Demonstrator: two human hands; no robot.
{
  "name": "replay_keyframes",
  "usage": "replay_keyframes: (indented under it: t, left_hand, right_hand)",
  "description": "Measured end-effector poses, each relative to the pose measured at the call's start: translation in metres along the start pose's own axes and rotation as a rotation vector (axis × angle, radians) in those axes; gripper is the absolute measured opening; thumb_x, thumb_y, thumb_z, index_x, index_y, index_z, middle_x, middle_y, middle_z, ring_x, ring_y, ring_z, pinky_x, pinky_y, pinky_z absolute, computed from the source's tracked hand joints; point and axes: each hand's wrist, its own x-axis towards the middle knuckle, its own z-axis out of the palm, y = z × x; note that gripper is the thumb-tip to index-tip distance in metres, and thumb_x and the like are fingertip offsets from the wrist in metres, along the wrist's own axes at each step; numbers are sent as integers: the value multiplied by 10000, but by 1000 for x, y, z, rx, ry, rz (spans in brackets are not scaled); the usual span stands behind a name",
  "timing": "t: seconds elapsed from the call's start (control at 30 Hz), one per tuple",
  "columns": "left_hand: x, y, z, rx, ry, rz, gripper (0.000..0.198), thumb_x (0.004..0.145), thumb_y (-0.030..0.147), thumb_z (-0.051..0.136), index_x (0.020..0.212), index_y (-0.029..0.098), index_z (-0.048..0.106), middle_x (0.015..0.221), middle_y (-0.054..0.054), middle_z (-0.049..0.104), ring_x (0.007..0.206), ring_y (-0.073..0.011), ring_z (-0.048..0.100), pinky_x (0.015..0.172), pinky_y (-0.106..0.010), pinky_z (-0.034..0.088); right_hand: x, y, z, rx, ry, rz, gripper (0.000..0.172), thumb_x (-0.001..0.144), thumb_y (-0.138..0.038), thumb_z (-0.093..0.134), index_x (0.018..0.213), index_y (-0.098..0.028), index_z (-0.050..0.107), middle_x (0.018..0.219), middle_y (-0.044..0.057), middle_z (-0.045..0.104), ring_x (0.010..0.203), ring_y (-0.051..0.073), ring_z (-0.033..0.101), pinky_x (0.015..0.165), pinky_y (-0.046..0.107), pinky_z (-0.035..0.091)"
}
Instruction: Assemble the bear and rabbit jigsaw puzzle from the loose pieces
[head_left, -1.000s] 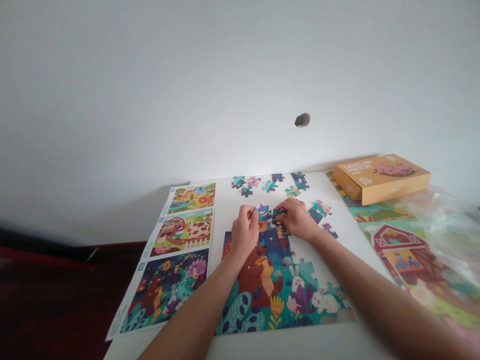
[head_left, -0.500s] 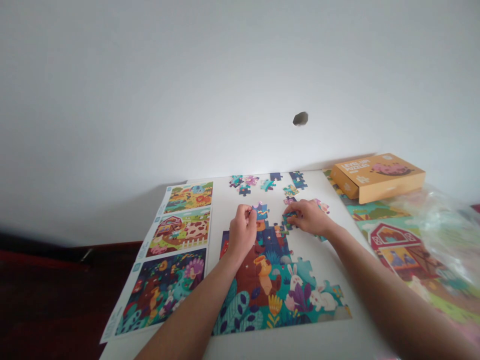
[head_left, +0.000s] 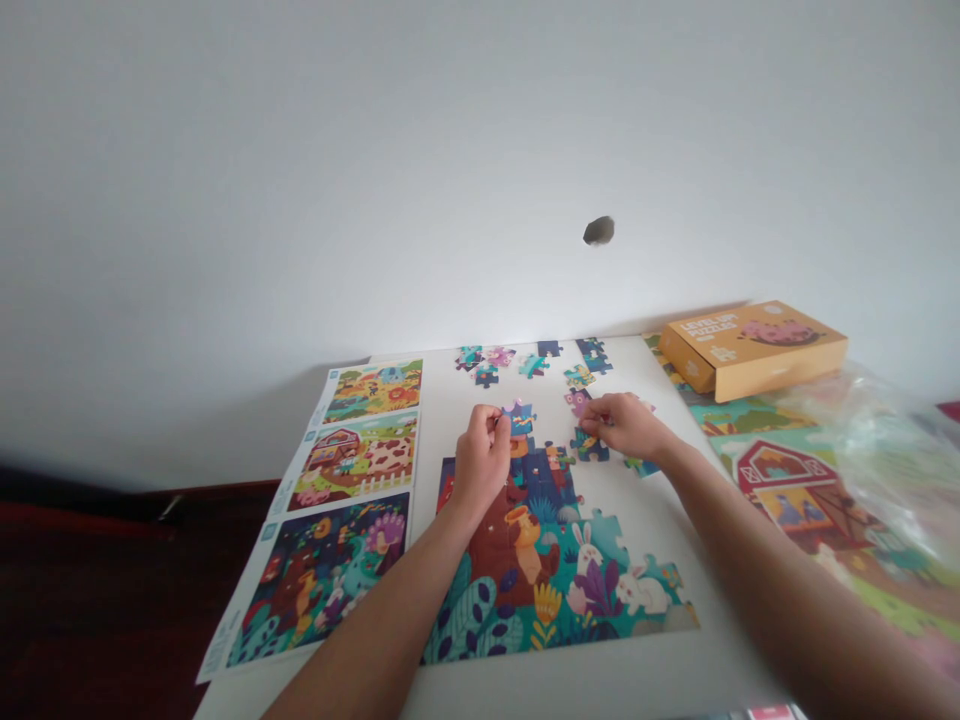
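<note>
Head camera: from where I stand, the left hand (head_left: 482, 455) pinches a blue piece (head_left: 520, 420) between thumb and fingers, at the far edge of the part-built puzzle (head_left: 592, 585) on the white table (head_left: 555, 685). The right hand (head_left: 626, 422) has its fingertips at a dark piece (head_left: 592, 447), just beside the puzzle's upper right — whether they grip it, I can't tell. Loose pieces (head_left: 533, 366) lie near the wall (head_left: 450, 200), an orange box (head_left: 757, 345) to the right.
</note>
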Motion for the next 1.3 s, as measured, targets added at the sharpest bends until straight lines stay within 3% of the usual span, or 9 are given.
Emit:
replay_keyframes:
  t: [0.27, 0.5, 1.03, 1.3]
  left_hand:
    - [0, 0, 0, 10, 2, 7, 161, 938, 388, 513, 923, 228, 523, 754, -2, 644, 645, -170, 634, 628, -251, 457]
    - [0, -1, 0, 49, -3, -1, 158, 946, 380, 497, 919, 225, 513, 737, 13, 625, 623, -152, 619, 624, -238, 450]
    - [-3, 5, 2, 39, -33, 30, 143, 941, 360, 481, 880, 231, 478, 675, 39, 548, 590, -133, 559, 594, -218, 397]
    - [-3, 4, 2, 47, -23, 39, 136, 944, 350, 477, 881, 229, 481, 665, 40, 543, 588, -132, 547, 605, -219, 402]
  right_hand:
    - [1, -1, 6, -43, -22, -47, 144, 797, -243, 623, 685, -242, 713, 635, -38, 673, 643, 137, 603, 676, 262, 376]
    - [1, -1, 5, -115, -26, -72, 125, 811, -279, 631, 736, -234, 720, 742, 1, 712, 738, 170, 632, 746, 279, 395]
    - [0, 3, 7, -77, -40, -144, 110, 820, -254, 612, 776, -221, 707, 758, 14, 699, 738, 173, 612, 738, 285, 396]
    - [0, 1, 8, 77, -75, -206, 128, 775, -197, 576, 800, -210, 701, 710, -1, 687, 649, 144, 607, 664, 253, 424]
